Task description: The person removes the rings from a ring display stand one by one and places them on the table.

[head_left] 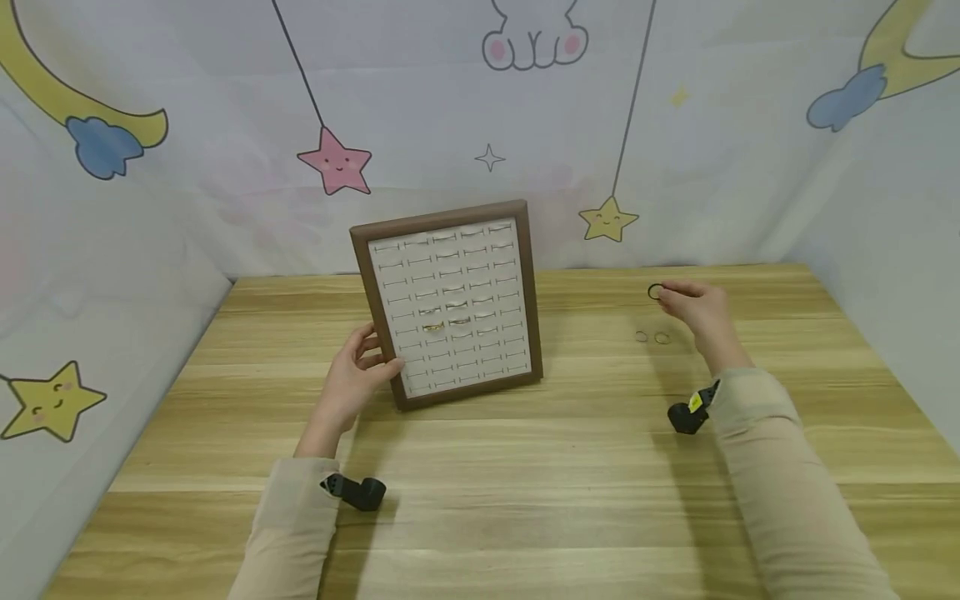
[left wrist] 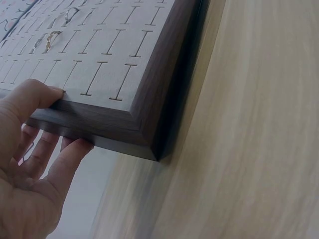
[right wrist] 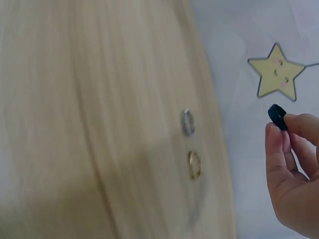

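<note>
A ring display board (head_left: 457, 300) with a brown wooden frame and a pale slotted pad stands tilted on the table. My left hand (head_left: 358, 371) grips its left edge, thumb on the front and fingers behind, as the left wrist view also shows. Several rings sit in the middle slots, among them a gold ring (left wrist: 52, 41) and a silver ring (left wrist: 71, 15). Over the table's far right part, my right hand (head_left: 699, 315) pinches a black ring (right wrist: 277, 116) between thumb and fingertips. Below that hand, a silver ring (right wrist: 187, 122) and a gold ring (right wrist: 194, 165) lie side by side.
The wood-grain table (head_left: 570, 483) ends at a pale cloth backdrop (head_left: 420, 108) printed with stars and moons. Cloth also hangs along the left and right sides. A small black camera (head_left: 360, 492) is strapped to the left wrist, another (head_left: 688, 415) to the right.
</note>
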